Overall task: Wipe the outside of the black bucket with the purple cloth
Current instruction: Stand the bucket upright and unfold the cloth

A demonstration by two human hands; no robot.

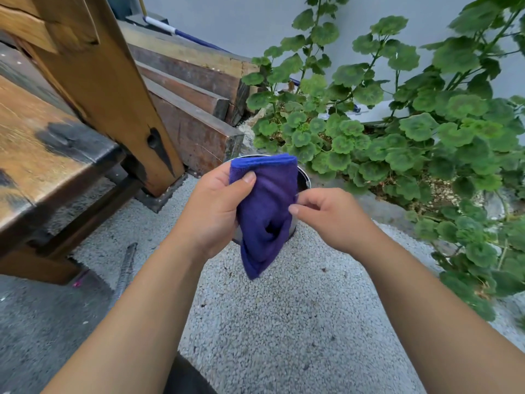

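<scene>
Head camera, looking down: two bare forearms reach forward over pale gravel ground [284, 322]. The left hand [211, 211] holds a folded purple cloth [265, 211] upright, thumb pressed on its front near the top edge, its grip closed on the cloth. The right hand [331, 216] pinches the cloth's right edge between thumb and fingertips. The cloth hangs in the air, covering most of the black bucket [303, 177], which stands on the gravel behind it. A wooden bench [42, 155] stands at left; leafy green plants [412, 132] fill the right.
</scene>
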